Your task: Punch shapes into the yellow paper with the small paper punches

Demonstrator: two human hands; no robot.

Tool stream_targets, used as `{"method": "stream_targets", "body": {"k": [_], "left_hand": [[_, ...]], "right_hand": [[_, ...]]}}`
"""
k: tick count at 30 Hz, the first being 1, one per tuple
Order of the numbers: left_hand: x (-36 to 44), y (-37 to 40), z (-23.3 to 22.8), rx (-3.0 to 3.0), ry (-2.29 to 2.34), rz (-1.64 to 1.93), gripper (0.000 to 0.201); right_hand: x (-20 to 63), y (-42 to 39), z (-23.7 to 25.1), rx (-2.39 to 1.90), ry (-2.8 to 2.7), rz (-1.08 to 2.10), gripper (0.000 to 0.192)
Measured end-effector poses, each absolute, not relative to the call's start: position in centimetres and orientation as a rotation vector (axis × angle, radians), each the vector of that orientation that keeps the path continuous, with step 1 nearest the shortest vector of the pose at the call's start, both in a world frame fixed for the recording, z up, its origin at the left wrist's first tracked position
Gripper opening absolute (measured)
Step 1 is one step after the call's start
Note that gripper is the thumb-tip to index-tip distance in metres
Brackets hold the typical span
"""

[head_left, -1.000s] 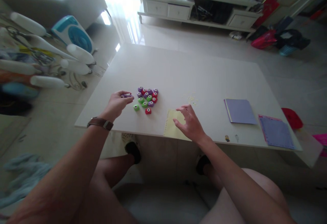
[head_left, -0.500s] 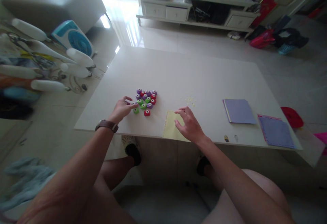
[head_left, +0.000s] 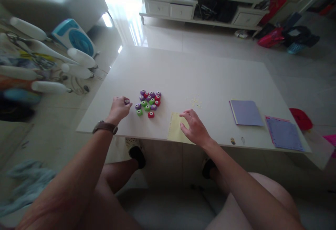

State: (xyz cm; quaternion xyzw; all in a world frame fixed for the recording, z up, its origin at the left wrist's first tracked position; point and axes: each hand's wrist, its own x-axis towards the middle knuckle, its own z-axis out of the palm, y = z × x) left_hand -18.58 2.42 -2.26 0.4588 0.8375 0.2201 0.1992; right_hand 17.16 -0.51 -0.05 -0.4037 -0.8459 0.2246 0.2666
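Left hand: while the wrist, banded by a brown watch, is rested near the table edge, the left hand (head_left: pixel 118 109) is curled shut around one small purple punch (head_left: pixel 127 101), just left of the cluster.
Cluster: small rounded plastic punches (head_left: pixel 148 103), about a dozen in purple, green and red, are packed on the smooth white table (head_left: pixel 183 72).
Right hand: the right hand (head_left: pixel 193 128) is laid flat, fingers spread and gripping nothing, on one pale yellow sheet (head_left: pixel 175 129) right of the cluster.
Papers: two purple sheets (head_left: pixel 246 113) are seen far right of the cluster.
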Motion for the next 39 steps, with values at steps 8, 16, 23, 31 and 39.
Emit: {"method": "stream_targets", "body": {"k": [8, 16, 23, 31, 39], "left_hand": [[-18.7, 1.9, -2.6, 1.450, 2.342, 0.419, 0.037], [-14.9, 2.1, 1.0, 1.659, 2.219, 0.622, 0.031], [-11.1, 1.5, 1.7, 1.930, 1.812, 0.467, 0.017], [-10.1, 0.5, 0.0, 2.092, 1.809, 0.271, 0.030], [-9.7, 0.4, -2.1, 2.079, 1.809, 0.283, 0.024]], "right_hand": [[17.2, -0.9, 0.2, -1.108, -2.320, 0.649, 0.028], [17.7, -0.2, 1.0, -1.105, -2.322, 0.605, 0.021], [17.4, -0.9, 2.1, -1.195, -2.480, 0.621, 0.009], [14.6, -7.9, 1.7, -0.656, -3.048, 0.700, 0.008], [17.0, -5.6, 2.0, -0.911, -2.924, 0.628, 0.010]]}}
